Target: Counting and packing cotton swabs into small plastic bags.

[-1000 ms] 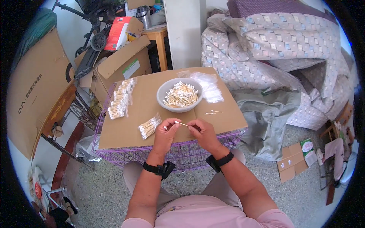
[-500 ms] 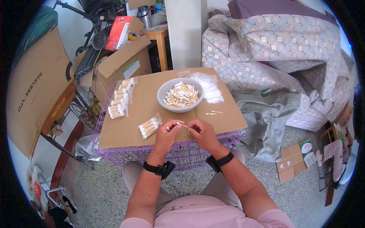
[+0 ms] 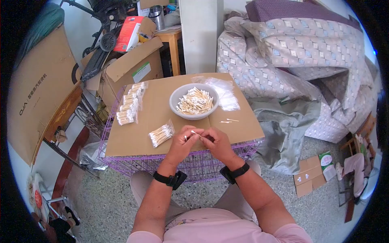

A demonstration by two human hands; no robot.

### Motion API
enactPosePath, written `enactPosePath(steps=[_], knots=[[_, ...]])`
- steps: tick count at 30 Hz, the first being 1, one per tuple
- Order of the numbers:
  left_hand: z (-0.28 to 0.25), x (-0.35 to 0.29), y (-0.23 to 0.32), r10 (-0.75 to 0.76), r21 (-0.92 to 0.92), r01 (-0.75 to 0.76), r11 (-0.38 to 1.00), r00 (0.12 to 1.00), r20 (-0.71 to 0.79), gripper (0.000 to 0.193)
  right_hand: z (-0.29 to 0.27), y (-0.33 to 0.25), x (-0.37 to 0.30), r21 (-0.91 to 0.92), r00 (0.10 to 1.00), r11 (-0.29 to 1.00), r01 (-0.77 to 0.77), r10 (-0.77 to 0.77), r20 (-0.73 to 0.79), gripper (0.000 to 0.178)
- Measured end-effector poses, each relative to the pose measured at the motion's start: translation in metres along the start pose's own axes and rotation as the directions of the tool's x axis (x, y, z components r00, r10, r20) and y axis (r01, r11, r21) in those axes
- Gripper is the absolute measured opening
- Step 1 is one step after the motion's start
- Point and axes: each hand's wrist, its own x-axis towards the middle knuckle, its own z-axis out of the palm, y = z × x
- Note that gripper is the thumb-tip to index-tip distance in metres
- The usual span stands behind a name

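Observation:
Close together over the near edge of the cardboard sheet point(image 3: 150, 97), my two hands pinch a cotton swab point(image 3: 195, 133). My left hand point(image 3: 183, 142) is closed, and a second white swab tip shows among its fingers. My right hand point(image 3: 216, 143) has its thumb and fingers pressed together at the swab's other end, which they partly hide. A clear bag of cotton swabs point(image 3: 161, 135) lies just left of my left hand. Beyond my hands stands a grey bowl point(image 3: 173, 106) heaped with loose cotton swabs point(image 3: 195, 101).
Several filled swab bags point(image 3: 130, 104) lie in a row at the sheet's far left. Clear plastic bags point(image 3: 225, 94) lie right of the bowl, with a few loose swabs point(image 3: 231, 120) nearer me. A purple wire cage point(image 3: 202, 164) supports the sheet. Patterned fabric point(image 3: 283, 77) is piled behind at right.
My left hand has moved right, closing the gap to my right hand. Less of the swab between them shows. The view has shifted slightly.

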Motion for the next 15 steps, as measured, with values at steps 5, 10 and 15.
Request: enactPosePath(steps=[5,10,15], knots=[[-0.0013,-0.0008,-0.0002,0.042,0.065,-0.042,0.997,0.999,0.005,0.024,0.0012,0.0001,0.0003,-0.025,0.998,0.998,0.054,-0.054,0.02,0.011],[0.0017,-0.0002,0.002,0.092,0.061,-0.092,0.994,0.996,0.01,0.028,0.0004,-0.0021,0.0011,-0.03,0.998,0.998,0.049,-0.047,0.048,0.01],[-0.0012,0.0,-0.0001,0.106,0.058,-0.107,0.993,0.994,0.019,0.029,0.0037,-0.0009,0.0003,-0.055,0.998,0.998,0.026,-0.023,0.056,0.01]])
